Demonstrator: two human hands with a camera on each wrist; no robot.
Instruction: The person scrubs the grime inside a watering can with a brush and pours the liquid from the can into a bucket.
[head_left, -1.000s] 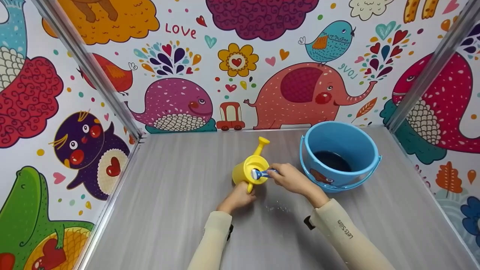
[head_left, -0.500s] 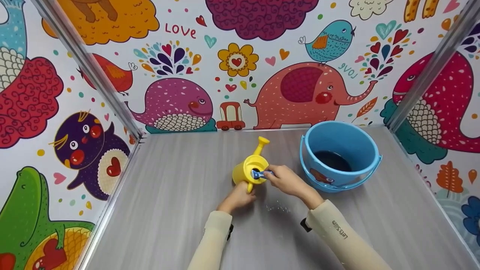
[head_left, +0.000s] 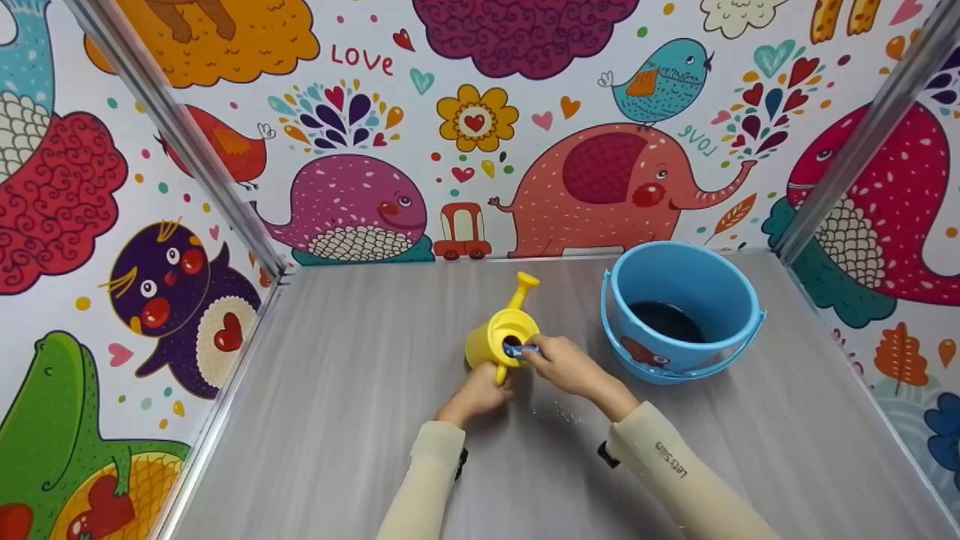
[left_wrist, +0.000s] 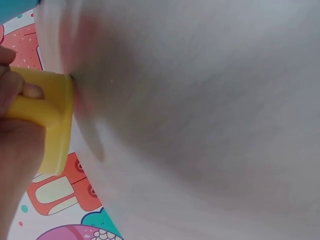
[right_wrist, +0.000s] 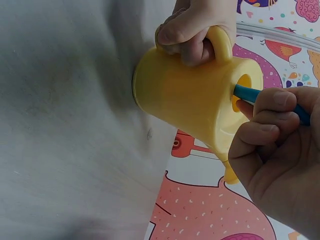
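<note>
A yellow watering can (head_left: 482,346) stands on the grey table, its spout pointing toward the back wall. My left hand (head_left: 475,393) grips the can's handle; the right wrist view shows its fingers curled through the loop. In my right hand (head_left: 571,369) I pinch a slim blue spoon-like tool (right_wrist: 246,93). Its front end is at the can's round top opening, partly inside, so the tip is hidden in the right wrist view. The left wrist view catches only part of the can (left_wrist: 59,105) and the hand on its handle.
A light-blue bucket (head_left: 626,300) with a lowered handle stands to the right, its bottom dark inside. Small clear drops (head_left: 555,412) lie on the table (head_left: 360,390) in front of the can. Printed cartoon walls (head_left: 360,202) with metal corner rails enclose the table.
My right hand has moved slightly left and toward me, and the tool's head has tipped at the can's opening, its whitish patch no longer showing. The can and left hand stay put.
</note>
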